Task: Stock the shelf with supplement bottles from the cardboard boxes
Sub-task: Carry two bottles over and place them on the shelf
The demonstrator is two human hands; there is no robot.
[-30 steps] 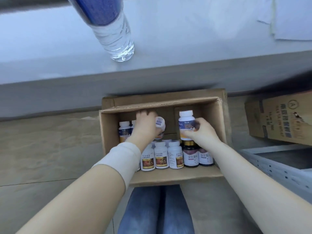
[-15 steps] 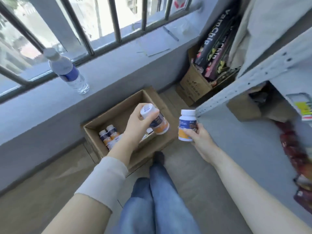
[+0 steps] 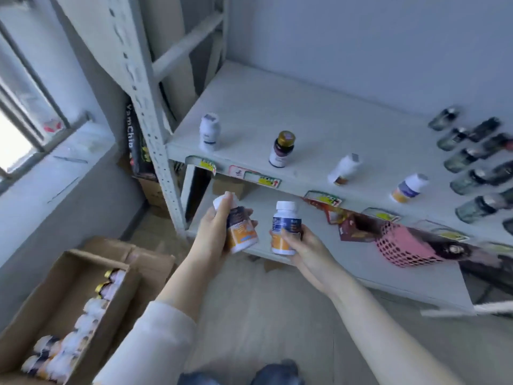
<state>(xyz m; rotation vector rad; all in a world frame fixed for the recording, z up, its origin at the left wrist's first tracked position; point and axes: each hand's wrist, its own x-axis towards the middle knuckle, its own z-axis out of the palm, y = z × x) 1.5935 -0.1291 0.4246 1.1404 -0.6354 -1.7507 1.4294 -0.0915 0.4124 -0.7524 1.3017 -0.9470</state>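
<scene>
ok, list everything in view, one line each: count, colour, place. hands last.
shelf: one, pale grey metal, right half, two boards showing
standing bottles: four, three white and one dark brown, front of the upper board
dark glass bottles: cluster, count blurred, upper board far right
price labels: several, yellow and white, upper board's front edge
mesh bag: one, pink, lower board
cardboard box: one, brown, open, floor lower left
boxed bottles: a row, mostly white, count blurred, inside the cardboard box
window: one, left edge
tilted bottle: one, white, blue and orange label, centre
upright bottle: one, same colours, beside it
left hand: grips the tilted bottle
right hand: holds the upright bottle
</scene>
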